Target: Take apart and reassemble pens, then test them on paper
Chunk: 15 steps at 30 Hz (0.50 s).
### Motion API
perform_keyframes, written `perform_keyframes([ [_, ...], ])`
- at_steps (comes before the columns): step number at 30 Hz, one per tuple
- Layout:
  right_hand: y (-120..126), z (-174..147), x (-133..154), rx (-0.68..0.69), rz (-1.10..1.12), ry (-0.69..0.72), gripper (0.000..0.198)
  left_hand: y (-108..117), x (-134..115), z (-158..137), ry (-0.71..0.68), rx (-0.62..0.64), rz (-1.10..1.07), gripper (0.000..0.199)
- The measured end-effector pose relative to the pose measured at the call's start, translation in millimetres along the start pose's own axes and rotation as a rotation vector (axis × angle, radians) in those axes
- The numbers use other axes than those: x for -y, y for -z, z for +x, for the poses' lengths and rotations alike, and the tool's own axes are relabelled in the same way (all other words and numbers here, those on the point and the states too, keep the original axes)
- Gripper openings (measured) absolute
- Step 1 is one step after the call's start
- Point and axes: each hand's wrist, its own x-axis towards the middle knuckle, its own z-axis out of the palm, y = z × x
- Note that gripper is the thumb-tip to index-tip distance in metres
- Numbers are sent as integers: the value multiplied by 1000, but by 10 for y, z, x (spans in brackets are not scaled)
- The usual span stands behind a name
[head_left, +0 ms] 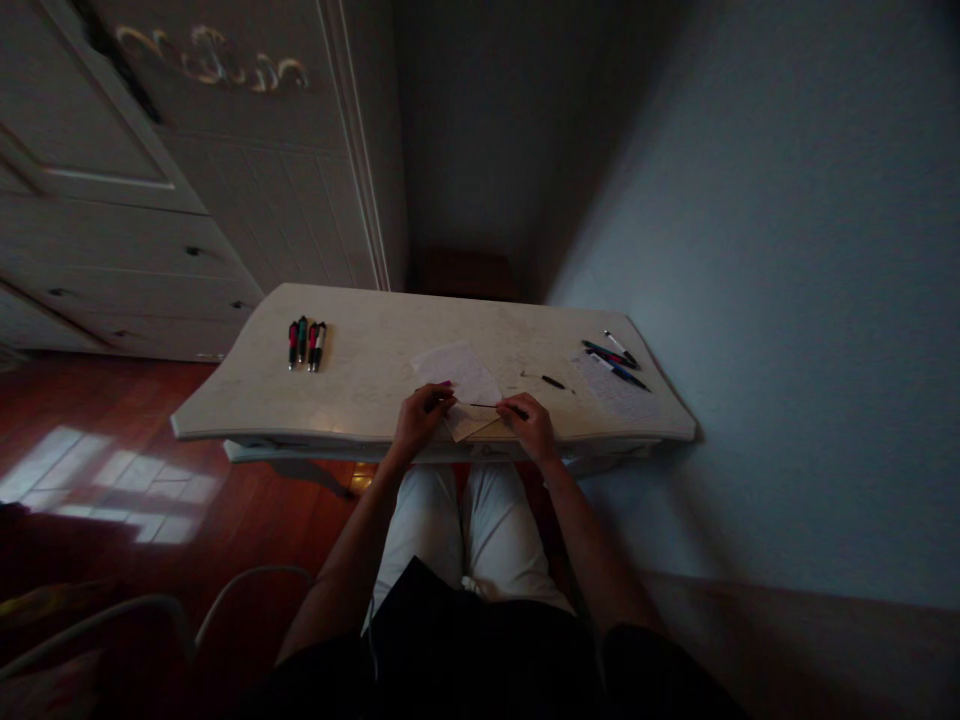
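My left hand (420,418) is closed near the front edge of the table, pinching a pen barrel with a pinkish-red part (445,384) showing past the fingers. Across from it, my right hand (531,425) grips a thin dark pen refill (484,405) whose narrow end points left toward my left hand. The two hands are apart, with the refill spanning part of the gap. Under them lies a sheet of paper with writing (459,368). To the right of the sheet rests a short black pen part (553,382), with tiny pieces beside it.
Several assembled pens (307,345) stand in a row on the left of the white table (367,320). More pens (615,364) lie on a second written sheet (626,398) at the right. A white cabinet (292,200) rises behind left; a wall (787,300) borders the right.
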Motion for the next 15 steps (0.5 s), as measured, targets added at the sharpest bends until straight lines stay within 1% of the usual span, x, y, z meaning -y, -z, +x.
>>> perform_keyframes([
  [7,-7,-10,1,-8,0,0,15,7,-56,-5,1,10,-18,22],
  [15,-20,0,-4,-2,-27,6,14,-1,-33,-7,-8,-6,-18,21],
])
